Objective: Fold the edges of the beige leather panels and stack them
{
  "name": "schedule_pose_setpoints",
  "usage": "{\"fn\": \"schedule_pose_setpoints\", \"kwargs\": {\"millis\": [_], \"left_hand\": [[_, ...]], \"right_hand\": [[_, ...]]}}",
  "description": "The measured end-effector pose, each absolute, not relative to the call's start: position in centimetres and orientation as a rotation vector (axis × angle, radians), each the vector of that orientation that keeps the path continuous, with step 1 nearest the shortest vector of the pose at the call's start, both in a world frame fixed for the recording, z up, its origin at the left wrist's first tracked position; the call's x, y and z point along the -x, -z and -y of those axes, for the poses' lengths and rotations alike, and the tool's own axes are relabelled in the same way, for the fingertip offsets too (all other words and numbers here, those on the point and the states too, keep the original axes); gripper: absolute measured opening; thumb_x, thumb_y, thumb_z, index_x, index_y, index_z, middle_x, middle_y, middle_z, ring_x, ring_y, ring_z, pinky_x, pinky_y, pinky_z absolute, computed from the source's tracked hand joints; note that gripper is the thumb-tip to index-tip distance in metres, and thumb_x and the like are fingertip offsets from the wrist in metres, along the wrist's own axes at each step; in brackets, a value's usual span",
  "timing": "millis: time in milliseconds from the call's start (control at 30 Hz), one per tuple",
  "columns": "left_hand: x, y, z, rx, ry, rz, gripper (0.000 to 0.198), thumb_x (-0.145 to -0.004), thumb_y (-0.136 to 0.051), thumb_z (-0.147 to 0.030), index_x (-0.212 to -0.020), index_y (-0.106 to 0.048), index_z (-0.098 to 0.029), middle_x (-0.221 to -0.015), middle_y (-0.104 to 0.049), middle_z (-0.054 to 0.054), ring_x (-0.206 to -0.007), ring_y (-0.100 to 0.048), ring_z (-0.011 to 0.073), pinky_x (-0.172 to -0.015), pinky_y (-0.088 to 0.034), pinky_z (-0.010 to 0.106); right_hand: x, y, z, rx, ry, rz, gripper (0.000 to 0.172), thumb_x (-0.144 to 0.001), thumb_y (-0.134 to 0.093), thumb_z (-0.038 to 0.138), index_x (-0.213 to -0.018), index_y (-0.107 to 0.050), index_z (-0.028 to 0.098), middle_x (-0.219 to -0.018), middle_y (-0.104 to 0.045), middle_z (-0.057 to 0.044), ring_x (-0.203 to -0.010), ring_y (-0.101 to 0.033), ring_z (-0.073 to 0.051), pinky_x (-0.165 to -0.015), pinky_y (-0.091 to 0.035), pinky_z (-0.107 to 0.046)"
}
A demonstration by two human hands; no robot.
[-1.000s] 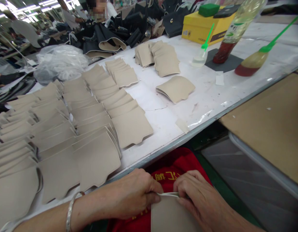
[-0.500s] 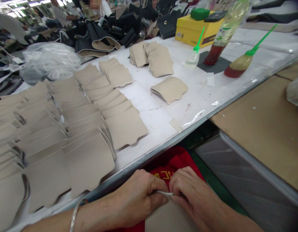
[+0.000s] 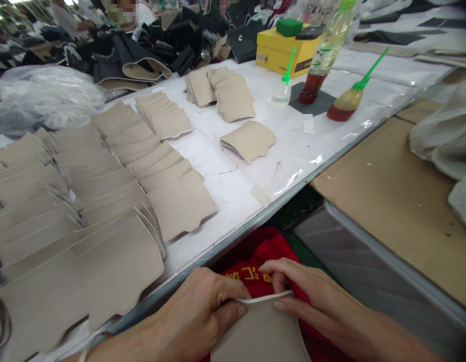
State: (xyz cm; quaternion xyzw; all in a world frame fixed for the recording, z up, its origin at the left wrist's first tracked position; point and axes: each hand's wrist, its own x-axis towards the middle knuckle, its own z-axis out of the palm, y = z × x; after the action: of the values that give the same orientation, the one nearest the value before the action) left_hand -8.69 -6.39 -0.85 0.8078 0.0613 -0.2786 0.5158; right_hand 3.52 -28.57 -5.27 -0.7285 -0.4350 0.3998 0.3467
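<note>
Since its lower end runs out of frame, beige panel (image 3: 261, 332): only upper part seen, in front of the red cloth (image 3: 270, 244), off the white table (image 3: 225, 186).
Left hand (image 3: 206, 306): thumb and fingers clamped on the panel's upper edge, left side.
Right hand (image 3: 312, 291): thumb on the panel's face near the right end, fingers bent behind — firm pinch or not, cannot tell.
Progress: one panel mid-handling, by the look of it; white edge runs bare between the hands; finished or not, cannot tell.
Panel rows (image 3: 183, 206): many, overlapping, left on table; done or waiting, unclear.
Small stack (image 3: 250, 140): apart from rows; status unclear too.
Bottles: red-liquid squeeze bottle (image 3: 342, 106), small clear squeeze bottle (image 3: 281, 94), near yellow box (image 3: 270, 53).
In the way: table edge — between hands and rows.
</note>
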Motion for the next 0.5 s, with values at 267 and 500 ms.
{"fn": "schedule_pose_setpoints", "kwargs": {"millis": [267, 500], "left_hand": [[7.4, 0.3, 6.9, -2.036, 0.766, -0.164, 0.019, -0.087, -0.05, -0.025, -0.071, -0.058, -0.019, -0.062, -0.046, -0.004, -0.057, -0.039, 0.0099, -0.052, -0.025, 0.022], [6.3, 0.6, 7.9, -2.057, 0.726, -0.025, 0.031, -0.091, -0.052, -0.025, -0.062, -0.042, -0.018, -0.056, -0.031, -0.006, -0.052, -0.027, 0.009, -0.053, -0.018, 0.025]], "right_hand": [[-3.4, 4.9, 28.7, 1.975, -0.908, 1.225, 0.041, -0.097, -0.059, 0.031, -0.136, -0.049, 0.03, -0.12, -0.062, -0.006, -0.113, -0.059, -0.022, -0.093, -0.052, -0.032], [-3.0, 4.4, 28.0, 1.98, -0.906, 1.274, 0.038, -0.096, -0.062, 0.03, -0.132, -0.05, 0.027, -0.119, -0.062, -0.005, -0.122, -0.053, -0.023, -0.103, -0.047, -0.036]]}}
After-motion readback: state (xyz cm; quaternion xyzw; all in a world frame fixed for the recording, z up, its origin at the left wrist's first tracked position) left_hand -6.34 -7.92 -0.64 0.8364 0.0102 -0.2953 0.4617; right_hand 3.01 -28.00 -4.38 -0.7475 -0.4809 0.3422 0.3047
